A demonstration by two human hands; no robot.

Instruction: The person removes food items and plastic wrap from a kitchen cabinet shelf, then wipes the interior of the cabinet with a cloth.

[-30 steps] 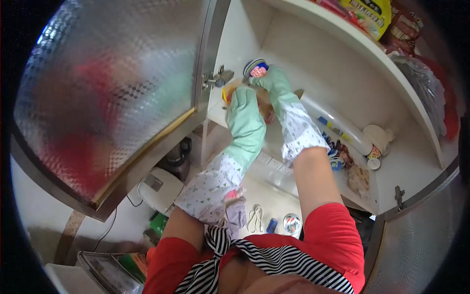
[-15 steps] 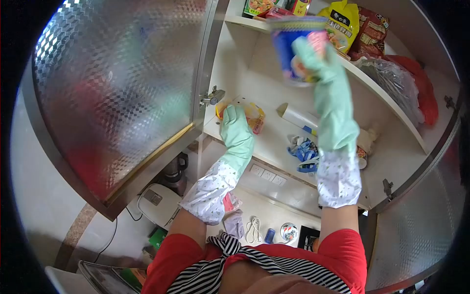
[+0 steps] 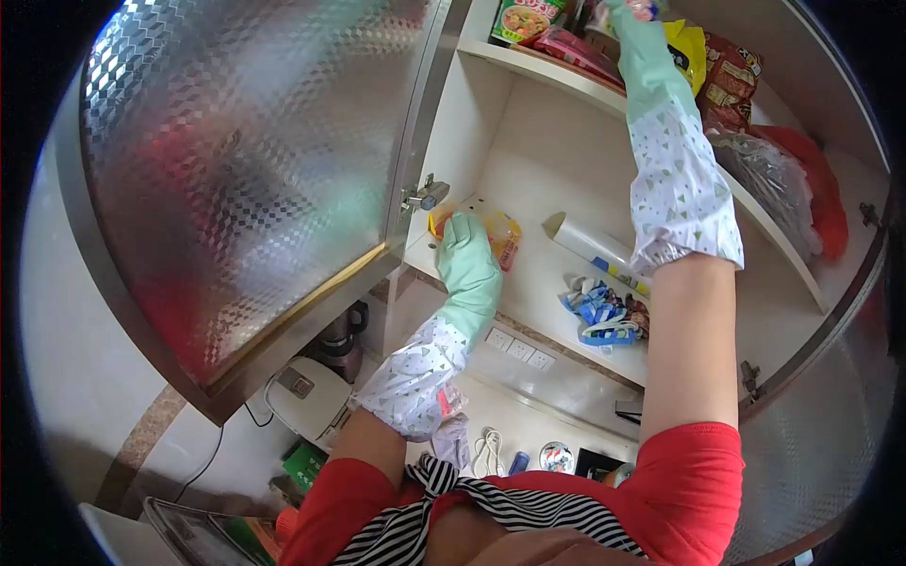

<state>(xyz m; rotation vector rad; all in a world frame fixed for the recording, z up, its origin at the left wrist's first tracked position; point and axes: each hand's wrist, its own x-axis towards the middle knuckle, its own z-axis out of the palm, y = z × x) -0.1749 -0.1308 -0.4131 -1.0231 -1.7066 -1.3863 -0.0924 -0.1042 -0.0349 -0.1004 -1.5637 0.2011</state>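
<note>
Right green-rubber-gloved hand [image 3: 634,21] is at white upper shelf [image 3: 543,68] by already-stored coloured plastic packets [image 3: 731,75], left green-rubber-gloved hand [image 3: 469,247] touches yellow-red plastic packet [image 3: 508,240], both grips unclear, white tubular roll [image 3: 587,241] and crumpled blue bundle [image 3: 593,304] left below.

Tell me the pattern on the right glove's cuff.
The right glove's cuff is white with small scattered triangles, some green; it shows best in the head view.

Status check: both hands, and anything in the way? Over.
Left hand at yellow packet, lower shelf. Right hand at upper shelf, grip partly out of frame. Red packet, yellow bag close by.
</note>
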